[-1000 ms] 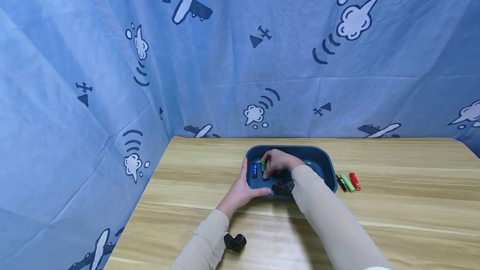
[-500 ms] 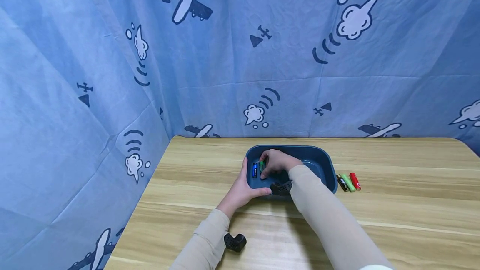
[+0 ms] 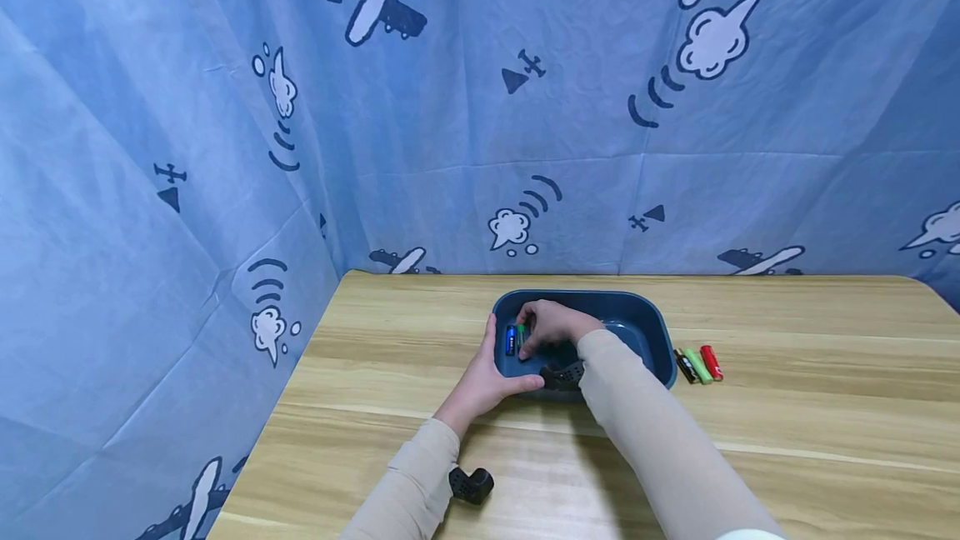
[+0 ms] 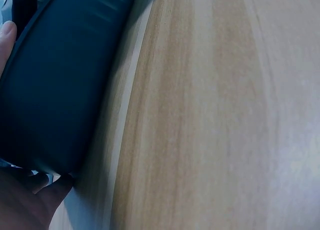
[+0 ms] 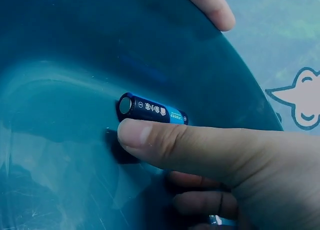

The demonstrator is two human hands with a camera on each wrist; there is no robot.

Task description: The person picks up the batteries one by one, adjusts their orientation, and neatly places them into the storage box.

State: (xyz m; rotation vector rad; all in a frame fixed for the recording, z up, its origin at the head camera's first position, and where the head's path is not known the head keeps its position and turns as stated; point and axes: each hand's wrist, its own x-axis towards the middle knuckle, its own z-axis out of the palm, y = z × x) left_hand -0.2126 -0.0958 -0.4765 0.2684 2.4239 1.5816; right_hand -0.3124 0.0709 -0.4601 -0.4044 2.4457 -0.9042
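Since a second ago, we see the right hand (image 3: pixel 553 325) shift a little left inside the dark blue tray (image 3: pixel 628 337), bringing the green battery (image 3: pixel 522 330) it pinches next to the blue battery (image 3: pixel 511 341). From the head view, both batteries are in the tray's left part, standing lengthwise away from us. The left hand (image 3: pixel 486 382) holds the tray's near left corner, its grip spread wide, thumb on the near rim and fingers along the left end. On the wooden desk (image 3: pixel 810 373), just right of the tray, we find a black battery (image 3: pixel 686 367), a light green battery (image 3: pixel 699 366) and a red battery (image 3: pixel 711 362) side by side.

Through the left wrist view, we see the tray's outer wall, a thumb tip at its rim and more fingers at its lower end.

Our right wrist view shows the blue battery lying just beyond the right thumb; the green battery cannot be made out there.
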